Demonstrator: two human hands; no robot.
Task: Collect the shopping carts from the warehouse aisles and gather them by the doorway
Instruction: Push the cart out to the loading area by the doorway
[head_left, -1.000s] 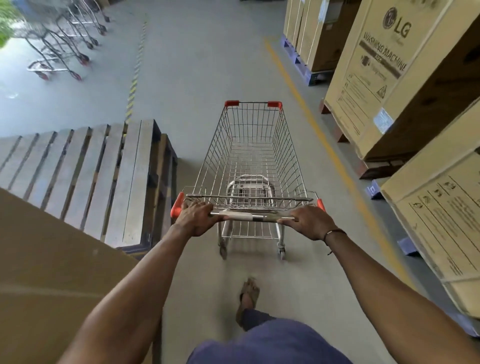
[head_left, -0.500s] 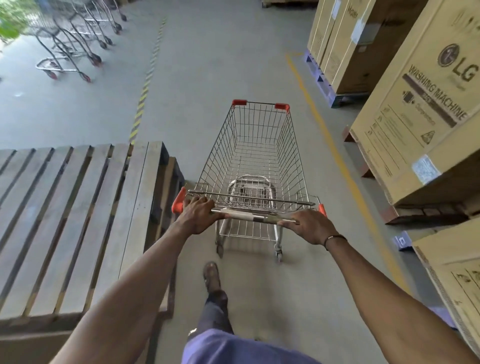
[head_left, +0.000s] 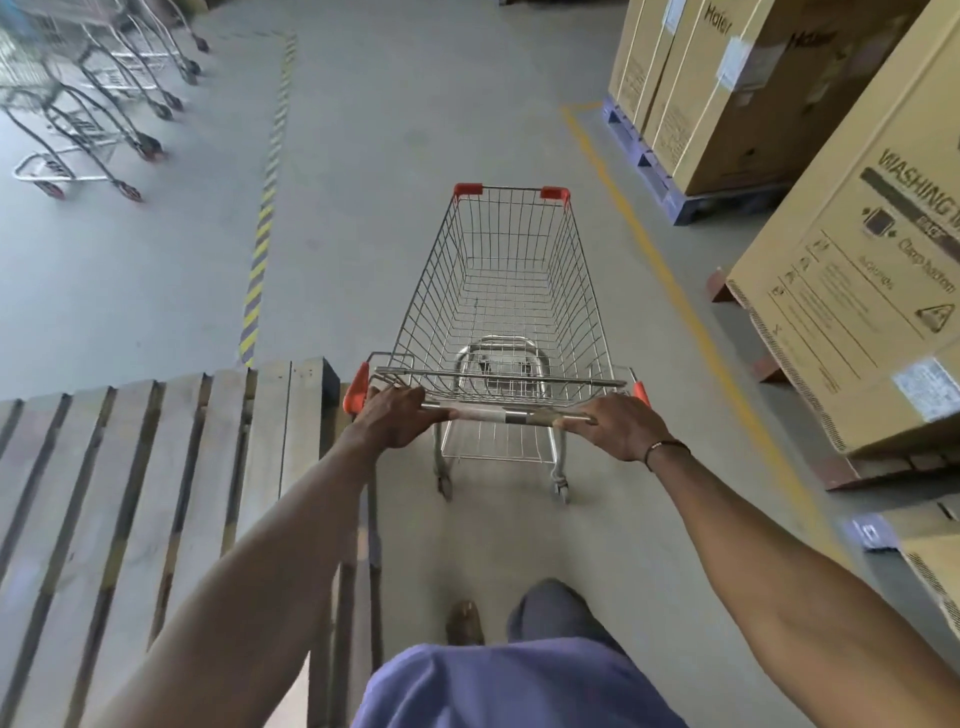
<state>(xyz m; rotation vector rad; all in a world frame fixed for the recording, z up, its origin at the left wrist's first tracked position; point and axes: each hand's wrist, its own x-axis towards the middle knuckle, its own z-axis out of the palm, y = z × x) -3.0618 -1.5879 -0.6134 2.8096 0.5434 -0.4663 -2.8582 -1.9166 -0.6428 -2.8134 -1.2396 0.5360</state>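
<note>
An empty wire shopping cart (head_left: 511, 291) with red corner caps stands on the grey floor right in front of me. My left hand (head_left: 396, 418) grips the left end of its metal handle bar (head_left: 511, 415). My right hand (head_left: 615, 427) grips the right end. A row of several nested carts (head_left: 98, 104) stands at the far left, well apart from my cart.
A stack of wooden pallets (head_left: 156, 493) fills the near left, close beside the cart's left side. Large cardboard appliance boxes (head_left: 852, 291) on pallets line the right, behind a yellow floor line (head_left: 670, 275). A yellow-black striped tape (head_left: 262, 234) runs ahead on the left.
The cart and I have rolled forward along the aisle. The boxes on the right and the pallets on the left have slid back past me, and the row of carts is nearer.
</note>
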